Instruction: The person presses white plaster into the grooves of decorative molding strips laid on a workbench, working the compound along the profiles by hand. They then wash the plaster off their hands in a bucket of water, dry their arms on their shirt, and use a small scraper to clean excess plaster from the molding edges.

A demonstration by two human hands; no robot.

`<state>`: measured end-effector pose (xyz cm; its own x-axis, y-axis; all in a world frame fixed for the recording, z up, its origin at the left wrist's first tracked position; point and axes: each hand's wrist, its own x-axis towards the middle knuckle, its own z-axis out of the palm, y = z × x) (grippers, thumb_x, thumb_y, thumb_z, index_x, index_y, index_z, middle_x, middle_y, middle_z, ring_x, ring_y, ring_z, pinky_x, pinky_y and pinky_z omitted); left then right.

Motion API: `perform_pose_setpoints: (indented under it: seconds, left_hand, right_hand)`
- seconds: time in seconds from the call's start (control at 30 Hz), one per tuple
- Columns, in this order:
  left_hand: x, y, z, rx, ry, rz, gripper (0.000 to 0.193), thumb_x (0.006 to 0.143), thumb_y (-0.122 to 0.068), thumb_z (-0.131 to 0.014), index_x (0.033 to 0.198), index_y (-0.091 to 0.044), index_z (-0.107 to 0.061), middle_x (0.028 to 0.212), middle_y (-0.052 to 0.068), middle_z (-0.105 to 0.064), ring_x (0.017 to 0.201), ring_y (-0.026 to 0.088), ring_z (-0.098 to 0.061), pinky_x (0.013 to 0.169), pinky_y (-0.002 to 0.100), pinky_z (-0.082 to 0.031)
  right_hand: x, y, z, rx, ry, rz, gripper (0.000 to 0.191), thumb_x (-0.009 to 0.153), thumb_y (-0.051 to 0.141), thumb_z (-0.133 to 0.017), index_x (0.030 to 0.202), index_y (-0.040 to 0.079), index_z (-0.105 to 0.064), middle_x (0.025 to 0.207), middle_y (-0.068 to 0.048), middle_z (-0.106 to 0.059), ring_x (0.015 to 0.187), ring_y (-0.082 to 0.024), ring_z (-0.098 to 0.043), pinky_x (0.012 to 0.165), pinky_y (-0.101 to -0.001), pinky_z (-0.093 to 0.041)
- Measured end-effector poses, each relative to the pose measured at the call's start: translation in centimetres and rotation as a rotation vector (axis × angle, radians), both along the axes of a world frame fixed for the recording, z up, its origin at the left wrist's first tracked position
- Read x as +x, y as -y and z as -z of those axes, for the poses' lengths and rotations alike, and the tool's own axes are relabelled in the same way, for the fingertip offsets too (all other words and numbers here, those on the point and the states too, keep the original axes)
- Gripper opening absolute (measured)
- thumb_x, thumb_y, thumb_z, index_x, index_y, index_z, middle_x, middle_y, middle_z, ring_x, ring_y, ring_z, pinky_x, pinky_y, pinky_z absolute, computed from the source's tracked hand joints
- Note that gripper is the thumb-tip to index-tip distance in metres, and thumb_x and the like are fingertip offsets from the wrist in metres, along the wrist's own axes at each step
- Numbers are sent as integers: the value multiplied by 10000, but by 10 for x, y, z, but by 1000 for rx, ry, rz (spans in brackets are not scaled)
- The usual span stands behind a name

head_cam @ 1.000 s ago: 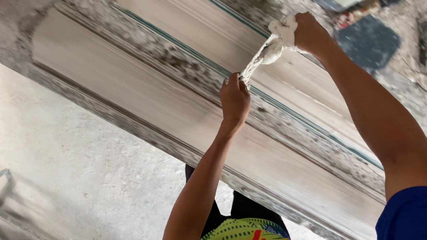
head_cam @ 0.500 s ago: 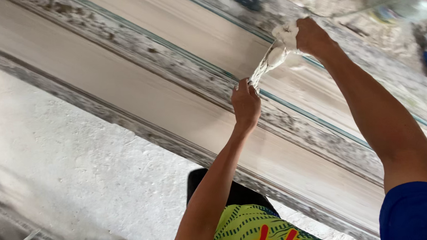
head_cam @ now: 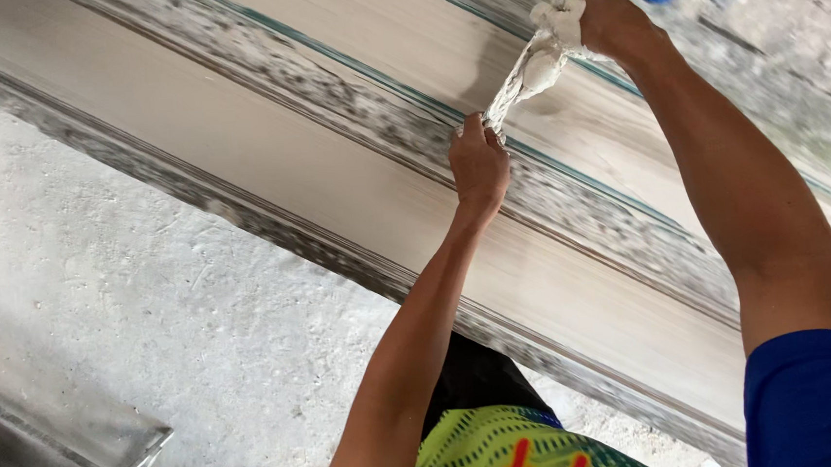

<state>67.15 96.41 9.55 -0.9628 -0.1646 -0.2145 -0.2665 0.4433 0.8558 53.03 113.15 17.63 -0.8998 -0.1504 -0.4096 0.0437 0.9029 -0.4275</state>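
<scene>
Head view: right hand (head_cam: 615,20) at 1 o'clock, fist closed around bunched top of white piping bag (head_cam: 536,69). Left hand (head_cam: 477,166) near centre, fingers pinched on bag's narrow tip, touching grey joint (head_cam: 570,208) between pale wood-look tiles (head_cam: 332,161). Bag stretched taut between both hands. Concrete floor (head_cam: 149,320) at 8 o'clock.

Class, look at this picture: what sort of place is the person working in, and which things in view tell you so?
Probably a tiling or building site. Long wood-look tiles lie in rows with rough grey mortar joints between them, the bare concrete floor is dusty, and both hands squeeze a white grout bag over a joint.
</scene>
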Motion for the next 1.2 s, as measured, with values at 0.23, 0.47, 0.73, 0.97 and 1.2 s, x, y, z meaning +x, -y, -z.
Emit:
perform_pose_setpoints:
  seconds: [0.23, 0.47, 0.73, 0.97, 1.2]
  left_hand:
    - [106, -149, -28, 23, -28, 39, 192, 984, -43, -591, 1164, 20, -614, 984, 272, -667, 925, 425, -655, 757, 521, -527]
    - [219, -306, -9, -41, 4, 13, 289, 986, -50, -584, 1265, 23, -587, 1001, 257, -678, 896, 382, -685, 758, 499, -552]
    - [349, -479, -5, -180, -139, 25, 247, 962, -5, -606, 1202, 53, -608, 905, 256, -699, 860, 433, -660, 762, 535, -515]
    - [454, -622, 11, -149, -115, 80, 260, 976, -10, -604, 1227, 56, -603, 955, 245, -675, 819, 354, -688, 676, 440, -584]
    - [570, -763, -6, 75, -12, 363, 260, 1013, -62, -573, 1262, 11, -572, 967, 199, -666, 813, 295, -689, 601, 363, -612]
  right_hand:
    - [103, -135, -34, 65, -21, 25, 516, 1024, 508, -695, 1173, 17, -752, 1043, -265, -720, 887, -393, -682, 817, -500, -526]
    - [214, -303, -17, -89, 15, 84, 516, 966, 546, -672, 1192, 88, -751, 995, -211, -735, 873, -346, -689, 799, -483, -526]
    - [335, -490, 4, -99, 51, 46, 549, 1013, 600, -593, 1177, 103, -758, 938, -200, -738, 842, -351, -699, 790, -494, -532]
    - [444, -642, 26, -185, 106, 203, 513, 1054, 544, -545, 1120, 78, -749, 904, -188, -727, 794, -336, -703, 742, -451, -541]
    - [669, -719, 83, -114, -805, 391, 370, 1150, 374, -591, 1201, 26, -706, 1163, -206, -698, 1062, -304, -656, 920, -446, -530]
